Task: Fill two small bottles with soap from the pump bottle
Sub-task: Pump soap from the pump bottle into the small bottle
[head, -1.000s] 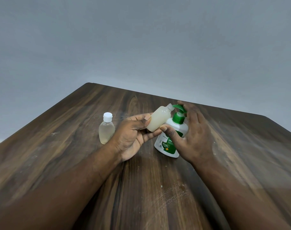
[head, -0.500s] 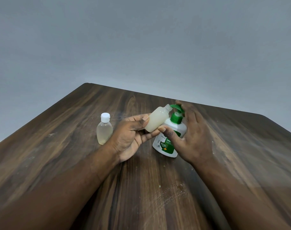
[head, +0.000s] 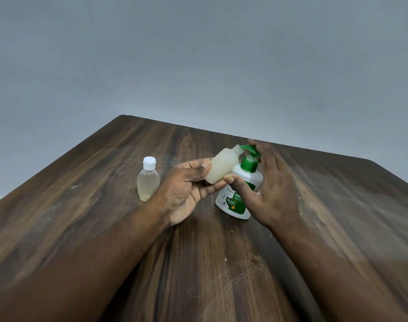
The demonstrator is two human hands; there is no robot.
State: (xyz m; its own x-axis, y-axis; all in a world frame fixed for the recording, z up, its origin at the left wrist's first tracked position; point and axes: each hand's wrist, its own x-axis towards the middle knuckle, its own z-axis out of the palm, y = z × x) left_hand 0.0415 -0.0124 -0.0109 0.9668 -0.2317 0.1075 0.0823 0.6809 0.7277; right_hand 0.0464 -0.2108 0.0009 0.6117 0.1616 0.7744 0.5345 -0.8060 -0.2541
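Wood surface: dark, scuffed worktop with pale specks toward the near edge; it carries all the items.
Source: pump bottle, white with a green label, stands upright on the worktop right of centre.
Receiver: open small bottle, uncapped with cloudy pale contents, is lifted clear of the worktop and tilted, its neck right at the green spout. Judged reason: the mouth is narrow, so it is brought to the outlet rather than left standing below.
Left side: left hand pinches the open small bottle by its lower body, thumb on top, fingers beneath.
Right side: right hand is spread wide and grips nothing. Its near-straight fingers lie over the pump's top from the far side, and the thumb tip touches the open small bottle's base. Judged reason: placed to press the pump while steadying both bottles.
Set aside: capped small bottle stands upright just left of the left hand, apart from it, with its white cap on and pale liquid inside; fill level uncertain. Judged parked out of the working line.
Obstructions: the right hand's fingers hide the back of the pump's top; whether soap is flowing cannot be told.
Background: plain grey wall behind the worktop's far edge.
Concern: a tilted mouth at a short spout could let soap run down the outside.
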